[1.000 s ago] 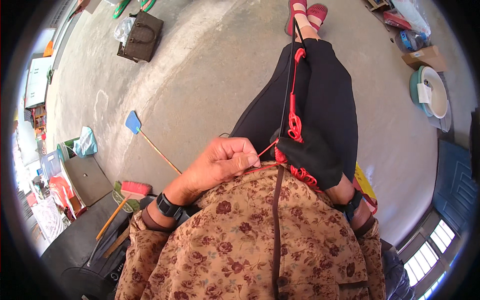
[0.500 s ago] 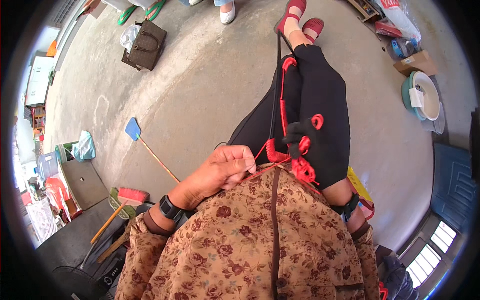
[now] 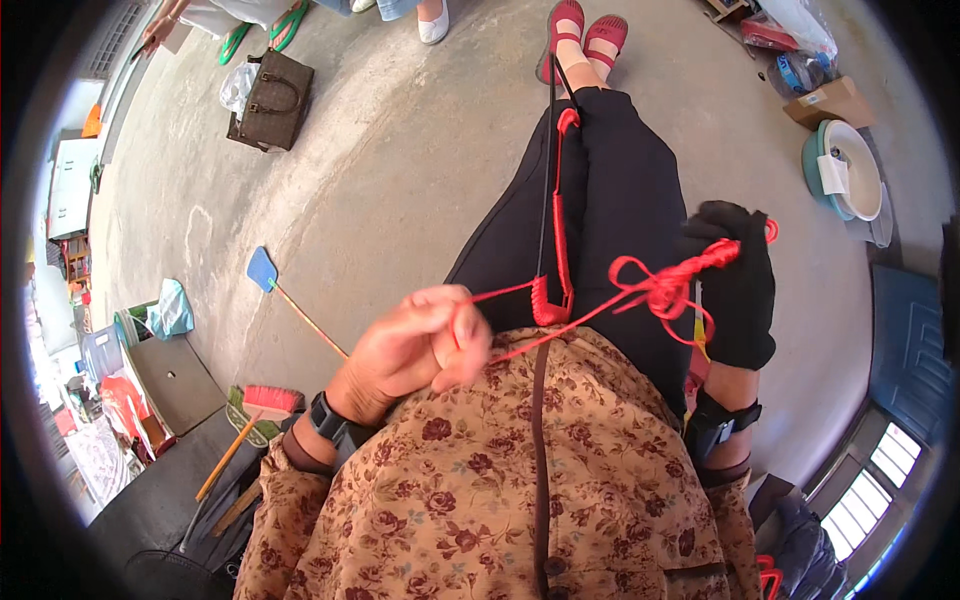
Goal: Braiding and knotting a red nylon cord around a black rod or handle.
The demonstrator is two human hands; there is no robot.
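On a scuffed concrete floor (image 3: 390, 190) sit a brown bag (image 3: 280, 98), basins (image 3: 862, 188) and a bottle (image 3: 802, 74), any print on it too small to read. Bright red cord (image 3: 546, 310) lies over dark trousers (image 3: 635, 170), wound tightly along black cord (image 3: 547, 170), its end a loopy bundle (image 3: 672, 290). The gloved right hand (image 3: 735, 290) grips that bundle; the blurred left hand (image 3: 425, 335) curls around the cord.

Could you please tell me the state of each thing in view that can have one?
Left hand: bare, blurred, curled on the red cord
Right hand: black-gloved, closed on the cord's bundled end
Red cord: stretched between the hands, loops loose near the right
Black cord: pulled straight
Brown handbag: standing on the floor
Broom: pink bristles up
Fly swatter: handle partly hidden
White basin: nested in the green basin
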